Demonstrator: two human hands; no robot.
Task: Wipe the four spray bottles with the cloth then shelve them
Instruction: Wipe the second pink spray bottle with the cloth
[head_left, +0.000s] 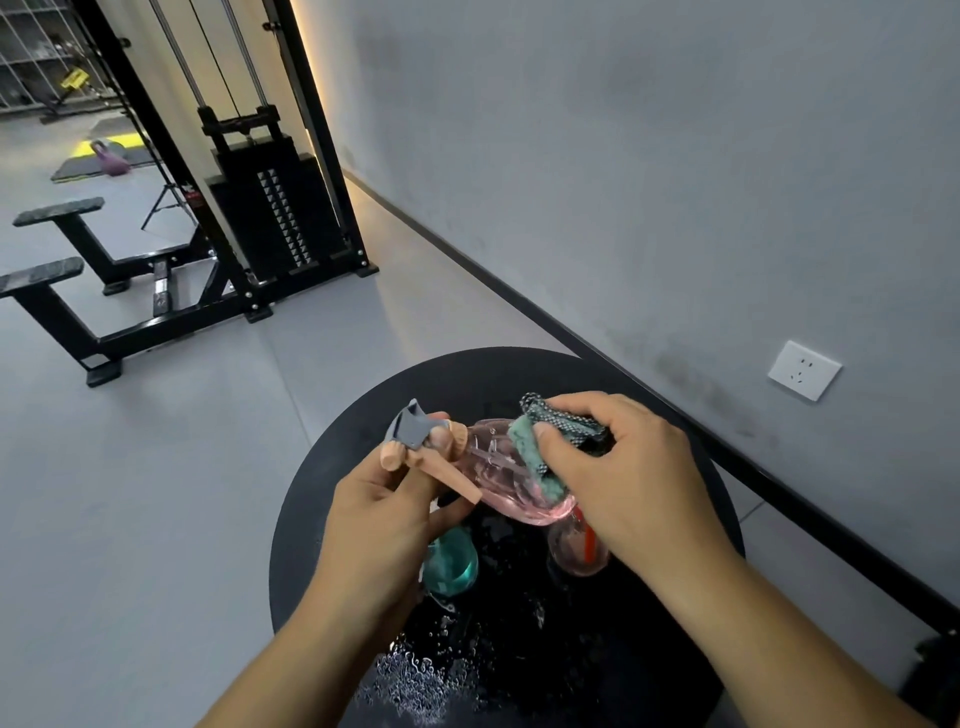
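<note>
Pink bottle, half hidden, gripped by left hand; right hand clutches cloth against it.

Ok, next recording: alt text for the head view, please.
A left hand holds a pink spray bottle tilted above a round black table while the right hand presses a cloth against it. A teal bottle and another pink bottle stand below; water droplets speckle the tabletop.

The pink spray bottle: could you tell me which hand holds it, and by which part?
The left hand grips the pink spray bottle at its neck, just behind the trigger head; the right hand holds the cloth against its body.
</note>
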